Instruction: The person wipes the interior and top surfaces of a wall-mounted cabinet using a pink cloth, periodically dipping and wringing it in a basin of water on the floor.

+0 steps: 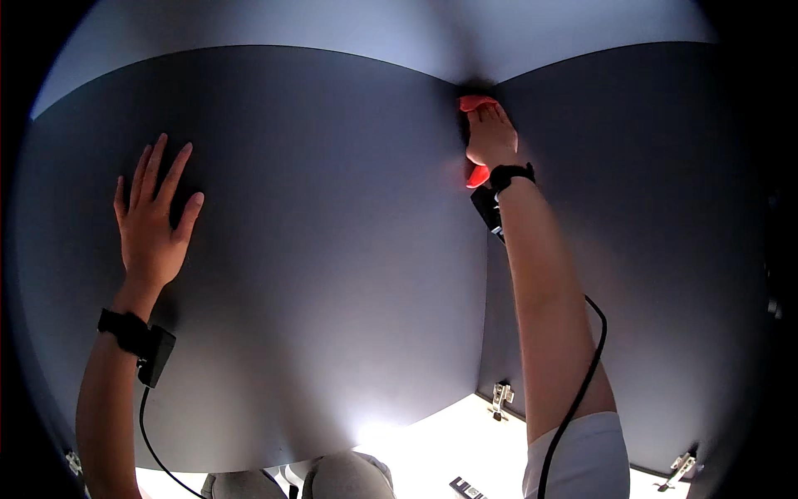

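Deep inside a cabinet, my right hand [492, 137] grips a red cloth [477, 103]. It presses the cloth into the back corner, where the grey bottom panel [330, 218] meets the grey side panel [629, 206] and a pale panel [280, 22]. Most of the cloth is hidden under my palm; red shows above the fingers and below the hand. Over at the left, my left hand [149, 231] rests on the grey panel with fingers spread, holding nothing.
Metal cabinet hinges [500, 399] sit along the front edges, another hinge [679, 468] at lower right. Black strapped devices [156, 355] on both wrists trail cables [589, 387]. Below are my knees [346, 477] and a small dark object [467, 489] on the bright floor.
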A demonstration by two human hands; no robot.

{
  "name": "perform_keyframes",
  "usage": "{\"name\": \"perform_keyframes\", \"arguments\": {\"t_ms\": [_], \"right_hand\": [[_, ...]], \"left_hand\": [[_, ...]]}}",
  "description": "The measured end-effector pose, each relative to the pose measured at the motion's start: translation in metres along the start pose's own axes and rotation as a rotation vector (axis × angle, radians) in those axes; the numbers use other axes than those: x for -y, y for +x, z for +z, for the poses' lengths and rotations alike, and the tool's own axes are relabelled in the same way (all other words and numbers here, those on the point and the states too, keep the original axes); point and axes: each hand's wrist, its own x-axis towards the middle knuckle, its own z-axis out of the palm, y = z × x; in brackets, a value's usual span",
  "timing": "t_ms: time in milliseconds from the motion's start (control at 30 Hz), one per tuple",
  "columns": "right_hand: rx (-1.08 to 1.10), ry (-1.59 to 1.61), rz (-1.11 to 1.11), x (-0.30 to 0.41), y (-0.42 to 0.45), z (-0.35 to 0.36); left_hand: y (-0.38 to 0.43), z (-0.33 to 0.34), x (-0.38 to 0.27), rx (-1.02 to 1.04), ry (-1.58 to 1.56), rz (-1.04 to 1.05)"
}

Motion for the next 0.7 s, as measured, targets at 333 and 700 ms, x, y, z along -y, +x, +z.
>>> {"name": "perform_keyframes", "arguments": {"t_ms": [333, 700], "right_hand": [[-0.008, 0.085, 0.032, -0.005, 0.029, 0.012], [-0.046, 0.099, 0.068, 0.027, -0.062, -0.011]], "left_hand": [[0.020, 0.008, -0.006, 0.000, 0.068, 0.082], [0.012, 0.007, 0.013, -0.045, 0.016, 0.033]]}}
